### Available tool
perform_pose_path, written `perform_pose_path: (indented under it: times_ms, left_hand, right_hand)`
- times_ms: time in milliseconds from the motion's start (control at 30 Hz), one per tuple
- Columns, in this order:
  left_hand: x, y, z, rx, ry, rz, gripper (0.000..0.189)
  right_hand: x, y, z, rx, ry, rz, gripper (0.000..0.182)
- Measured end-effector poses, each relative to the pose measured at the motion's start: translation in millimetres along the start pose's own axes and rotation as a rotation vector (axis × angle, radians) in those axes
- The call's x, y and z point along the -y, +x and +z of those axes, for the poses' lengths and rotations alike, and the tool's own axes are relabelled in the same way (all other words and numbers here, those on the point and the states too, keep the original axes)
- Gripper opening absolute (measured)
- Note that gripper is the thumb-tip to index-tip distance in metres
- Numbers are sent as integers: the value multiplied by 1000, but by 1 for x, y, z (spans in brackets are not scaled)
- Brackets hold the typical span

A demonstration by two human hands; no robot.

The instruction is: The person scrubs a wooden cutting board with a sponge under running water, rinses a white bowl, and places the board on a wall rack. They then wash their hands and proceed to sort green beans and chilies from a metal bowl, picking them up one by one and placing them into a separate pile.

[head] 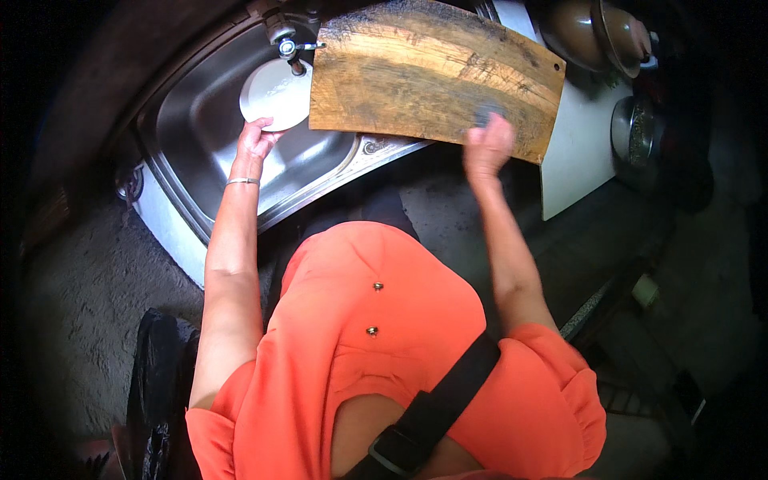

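My left hand (259,139) grips the near rim of a white plate (275,99), which is under the faucet (289,49) and over the stainless steel sink (198,132). Some water shows on the plate's face. Over the near right part of a large wooden cutting board (420,78) is my right hand (491,144), blurred, with its fingers closed around a small dark greyish thing (483,115) at the board's surface; what it is cannot be told. The board has dark, worn patches and a hole near its right end. It lies across the right side of the sink.
Right of the board stretches a white countertop (579,144). Brown bowls (570,33) stand at its back, and a metal bowl (637,129) with greenish contents sits at its right edge. A black plastic bag (157,372) is on the lower left.
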State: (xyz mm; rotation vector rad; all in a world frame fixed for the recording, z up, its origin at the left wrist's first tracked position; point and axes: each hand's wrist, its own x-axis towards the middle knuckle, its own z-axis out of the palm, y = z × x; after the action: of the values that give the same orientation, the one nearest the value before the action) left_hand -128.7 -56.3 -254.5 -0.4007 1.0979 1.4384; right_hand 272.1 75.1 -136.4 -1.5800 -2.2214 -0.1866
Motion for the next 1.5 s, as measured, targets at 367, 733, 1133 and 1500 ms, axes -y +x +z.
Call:
perform_pose_path:
  times_ms: [367, 733, 1133, 1500]
  left_hand:
    - [-13, 11, -3, 48, -4, -33, 58]
    - [-21, 11, 16, 38, 46, -9, 58]
    - [-24, 2, 32, 29, 25, 37, 57]
    - [-32, -12, 37, -8, 22, 38, 53]
  right_hand:
    - [106, 19, 7, 130, 464, -158, 35]
    - [181, -17, 36, 180, 352, -248, 50]
    - [95, 56, 59, 78, 184, -83, 45]
    - [241, -48, 31, 446, 659, -546, 46]
